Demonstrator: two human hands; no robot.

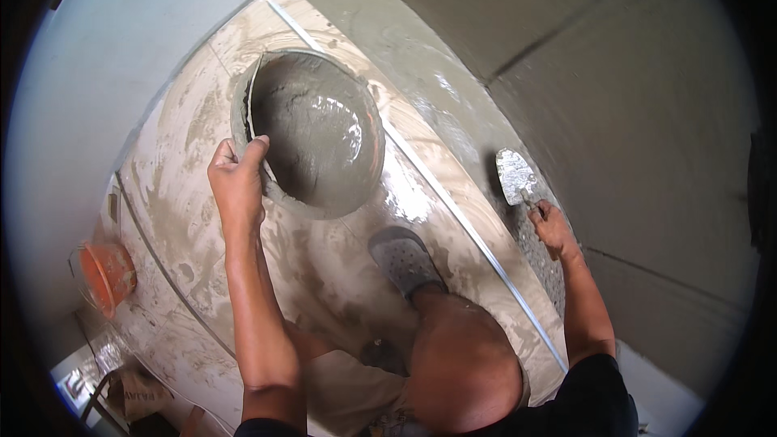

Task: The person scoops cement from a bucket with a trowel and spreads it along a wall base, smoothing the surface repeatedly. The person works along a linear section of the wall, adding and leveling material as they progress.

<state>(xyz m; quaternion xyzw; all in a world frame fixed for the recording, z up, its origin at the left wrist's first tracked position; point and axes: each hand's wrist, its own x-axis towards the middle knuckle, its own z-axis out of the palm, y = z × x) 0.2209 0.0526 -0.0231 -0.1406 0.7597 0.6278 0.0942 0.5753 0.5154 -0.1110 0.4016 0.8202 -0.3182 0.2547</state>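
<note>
Mortar tub (324, 210) sits just off centre toward 11 o'clock, its mouth turned up to the view and wet grey mortar (312, 129) coating the inside. The left hand (239, 174) pinches its rim at about 8 o'clock, thumb on the inner side, probably because one firm edge grip is enough to steady or tip it. Out at 3 o'clock the right hand (554, 231) is closed around the handle of a trowel (514, 176), whose blade lies over the grey strip (421, 73) along the wall (615, 113). Tub and trowel are well apart, perhaps so that the blade has room to work. A pale straight bar (453, 206) runs from 11 to 5 o'clock, beside the strip's edge (it may serve as a guide, though that is only a reading). At 6 o'clock a clog (403, 259) is planted on the smeared floor (324, 255), likely for balance.

Whether the tub's base rests on the floor is hidden by its own body, and whether the blade touches the strip cannot be told. The right fist covers most of the handle. Toward 8 o'clock an orange bucket (113, 275) shows, its contents hard to make out.
</note>
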